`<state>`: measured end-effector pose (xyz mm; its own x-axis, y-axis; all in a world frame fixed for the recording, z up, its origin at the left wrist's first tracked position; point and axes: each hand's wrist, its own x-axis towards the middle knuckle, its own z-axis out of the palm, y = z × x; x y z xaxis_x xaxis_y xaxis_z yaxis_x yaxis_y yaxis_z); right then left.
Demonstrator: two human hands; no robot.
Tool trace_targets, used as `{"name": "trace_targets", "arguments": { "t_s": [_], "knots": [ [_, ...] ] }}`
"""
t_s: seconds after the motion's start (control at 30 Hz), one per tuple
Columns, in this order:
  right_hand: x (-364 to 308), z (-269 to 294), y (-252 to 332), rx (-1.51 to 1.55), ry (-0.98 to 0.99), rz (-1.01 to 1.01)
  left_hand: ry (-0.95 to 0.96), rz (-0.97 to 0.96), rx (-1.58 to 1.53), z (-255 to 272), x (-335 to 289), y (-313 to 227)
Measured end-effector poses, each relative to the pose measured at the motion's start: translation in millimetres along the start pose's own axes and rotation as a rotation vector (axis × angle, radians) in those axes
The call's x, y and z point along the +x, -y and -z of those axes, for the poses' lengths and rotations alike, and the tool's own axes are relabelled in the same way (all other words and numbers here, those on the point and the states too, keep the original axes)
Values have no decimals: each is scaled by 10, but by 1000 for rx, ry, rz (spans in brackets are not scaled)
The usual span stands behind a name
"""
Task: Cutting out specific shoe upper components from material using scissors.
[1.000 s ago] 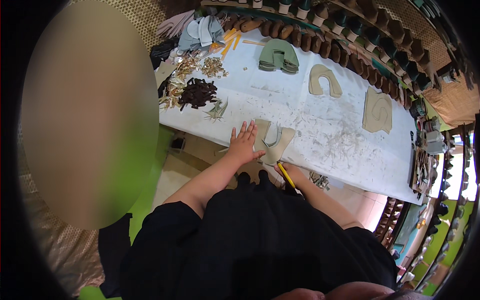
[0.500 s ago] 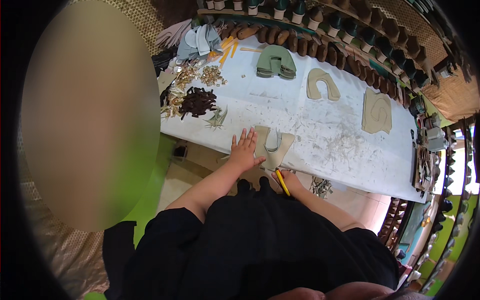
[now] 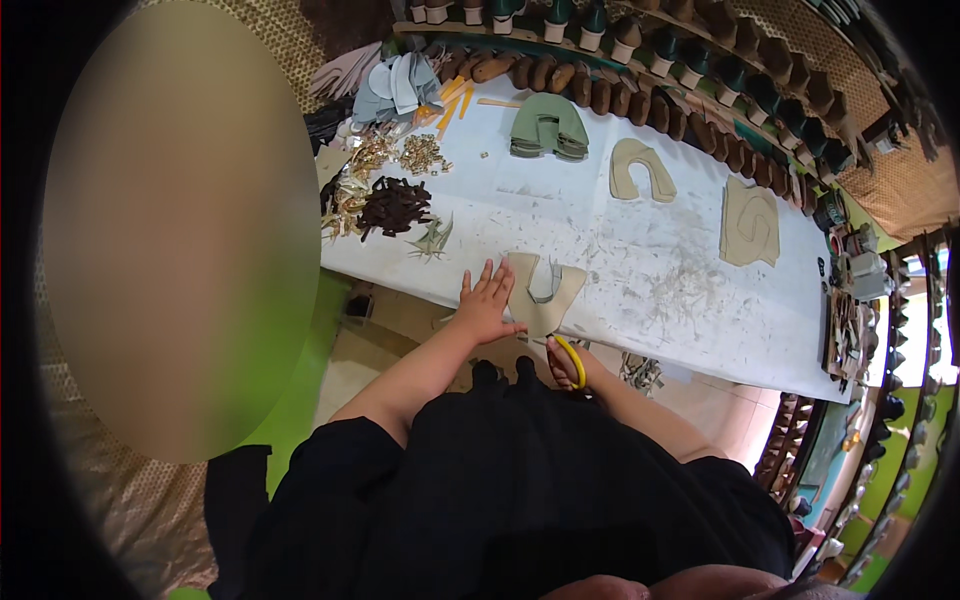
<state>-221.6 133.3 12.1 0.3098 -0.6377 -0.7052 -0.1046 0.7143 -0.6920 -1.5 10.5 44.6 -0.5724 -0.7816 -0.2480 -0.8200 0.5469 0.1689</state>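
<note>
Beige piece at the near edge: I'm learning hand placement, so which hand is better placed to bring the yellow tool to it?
Probably the right hand: it holds the yellow tool close to the beige piece. The left hand lies spread at its left side.

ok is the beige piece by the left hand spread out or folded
Spread out: the beige piece lies flat on the white table, its two sides apart around a U-shaped cutout.

No text, label, number or sign can be read anywhere in view. The small containers [image 3: 830,212] at the right end of the desk [image 3: 470,175] are too tiny for any lettering; the dark smudges [image 3: 680,285] form no characters.
</note>
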Motion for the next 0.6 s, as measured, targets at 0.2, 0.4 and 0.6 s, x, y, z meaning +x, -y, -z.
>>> {"name": "trace_targets", "arguments": {
  "t_s": [0.2, 0.4, 0.6],
  "knots": [
    [-103, 127, 170, 329, 190, -110, -121, -163, -51, -55, -87, 124],
    [-224, 291, 394, 62, 158, -200, -339, -397, -53, -336, -25, 112],
    [-207, 519, 386, -451, -22, -86, -338, -295, -285, -327, -139, -225]
  ]
}}
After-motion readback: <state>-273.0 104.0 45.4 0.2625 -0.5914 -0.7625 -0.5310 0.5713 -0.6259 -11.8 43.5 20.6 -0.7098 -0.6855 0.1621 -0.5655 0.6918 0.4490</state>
